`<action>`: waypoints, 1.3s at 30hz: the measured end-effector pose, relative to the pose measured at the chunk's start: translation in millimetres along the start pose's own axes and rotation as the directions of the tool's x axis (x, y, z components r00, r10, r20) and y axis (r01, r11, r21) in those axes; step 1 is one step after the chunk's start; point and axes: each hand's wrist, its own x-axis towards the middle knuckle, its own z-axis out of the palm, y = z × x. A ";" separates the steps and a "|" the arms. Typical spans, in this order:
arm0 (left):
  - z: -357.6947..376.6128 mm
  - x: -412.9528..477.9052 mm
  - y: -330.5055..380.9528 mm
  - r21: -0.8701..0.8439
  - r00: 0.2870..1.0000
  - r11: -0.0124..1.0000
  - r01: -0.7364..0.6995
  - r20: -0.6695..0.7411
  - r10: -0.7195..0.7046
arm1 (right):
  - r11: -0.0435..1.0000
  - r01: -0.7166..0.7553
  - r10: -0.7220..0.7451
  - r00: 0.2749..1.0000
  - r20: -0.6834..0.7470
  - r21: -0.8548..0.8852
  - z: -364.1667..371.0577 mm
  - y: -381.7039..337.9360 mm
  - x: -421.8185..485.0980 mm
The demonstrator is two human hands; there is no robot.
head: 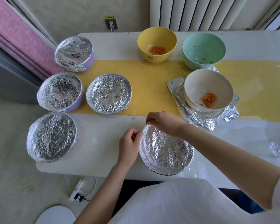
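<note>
While my left hand (129, 143) pinches the left rim of the foil-wrapped bowl (166, 152), my right hand (162, 121) pinches its far rim, fingers curled, forearm crossing above the foil. The bowl sits at the near edge of the surface (100, 143), touching both hands. Four covered bowls (108, 93) stand to the left. A white bowl (194, 88) rests on loose foil (176, 88) behind.

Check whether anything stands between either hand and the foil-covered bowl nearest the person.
Nothing visible does. The left hand pinches the foil-covered bowl at its left rim, and the right hand pinches its far rim.
</note>
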 end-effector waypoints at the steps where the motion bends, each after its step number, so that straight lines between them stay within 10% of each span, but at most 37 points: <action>1: 1.3 -0.5 -0.2 -0.039 1.000 0.999 0.027 -0.014 -0.027 | 1.000 0.017 -0.017 1.000 -0.017 -0.004 1.6 0.7 -0.5; 14: 9.6 -6.0 0.7 0.431 0.943 0.870 -0.240 -0.110 0.314 | 0.954 0.190 -0.192 0.981 0.017 -0.231 7.7 9.4 -6.8; 39: 17.6 3.5 18.5 0.430 0.986 0.895 -0.122 -0.048 0.158 | 0.948 0.156 -0.174 0.984 -0.043 -0.276 16.6 3.7 -1.9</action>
